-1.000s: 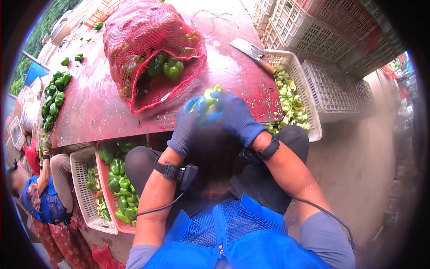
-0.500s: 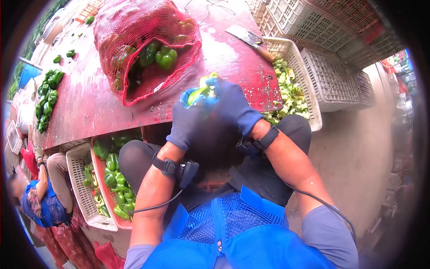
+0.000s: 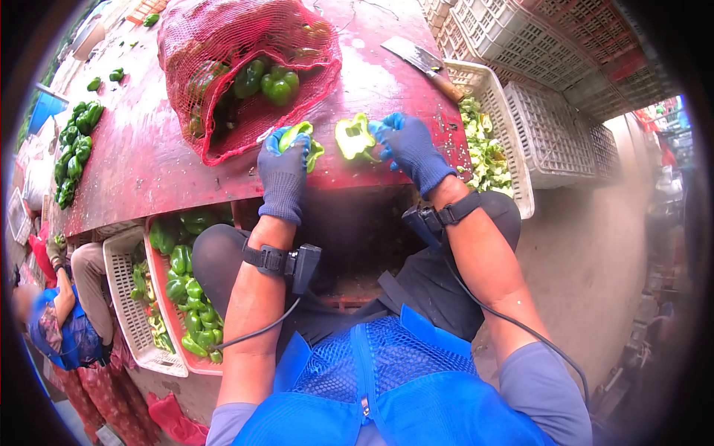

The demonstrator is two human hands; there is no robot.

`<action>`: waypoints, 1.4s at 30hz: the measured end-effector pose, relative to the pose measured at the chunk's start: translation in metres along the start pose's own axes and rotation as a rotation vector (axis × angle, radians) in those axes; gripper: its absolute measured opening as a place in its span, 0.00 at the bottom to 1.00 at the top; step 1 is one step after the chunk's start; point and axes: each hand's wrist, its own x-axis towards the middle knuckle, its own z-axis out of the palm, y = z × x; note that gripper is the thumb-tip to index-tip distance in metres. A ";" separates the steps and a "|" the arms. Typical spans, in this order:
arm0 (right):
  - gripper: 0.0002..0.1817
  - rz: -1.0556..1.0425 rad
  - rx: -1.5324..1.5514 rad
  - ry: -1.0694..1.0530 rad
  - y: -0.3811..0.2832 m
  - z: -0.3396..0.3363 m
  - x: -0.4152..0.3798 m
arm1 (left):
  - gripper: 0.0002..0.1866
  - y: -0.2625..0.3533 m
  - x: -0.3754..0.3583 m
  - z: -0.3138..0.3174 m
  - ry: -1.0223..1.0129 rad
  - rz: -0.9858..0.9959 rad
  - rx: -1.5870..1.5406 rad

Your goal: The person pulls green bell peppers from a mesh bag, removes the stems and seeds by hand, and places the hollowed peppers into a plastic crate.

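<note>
In the head view my left hand (image 3: pixel 284 172), in a blue glove, is closed on one piece of green bell pepper (image 3: pixel 315 152). My right hand (image 3: pixel 413 151), gloved alike, pinches another pepper half (image 3: pixel 352 137) by its edge, its pale hollow inside facing up. A gap separates the two pieces above the table's near edge. Just beyond my left hand lies a red mesh bag (image 3: pixel 216 44), its mouth turned toward me, with whole green peppers (image 3: pixel 280 85) inside. A broad-bladed knife (image 3: pixel 425 68) with a wooden handle rests on the table beyond my right hand.
A crate (image 3: pixel 524 175) of pepper scraps (image 3: pixel 483 149) stands right of the red table (image 3: pixel 141 178). Stacked crates (image 3: pixel 554 119) rise beyond it. Left of my knees are an orange crate (image 3: pixel 159 286) of peppers and a white crate (image 3: pixel 119 286). Another person (image 3: pixel 67 327) works far left.
My hands were together on the pepper; now they are apart, each with a separate piece. The left hand moved left and the right hand moved right.
</note>
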 end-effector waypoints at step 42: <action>0.18 -0.361 -0.376 -0.376 0.012 0.005 -0.001 | 0.24 0.002 -0.014 -0.002 -0.470 0.008 0.807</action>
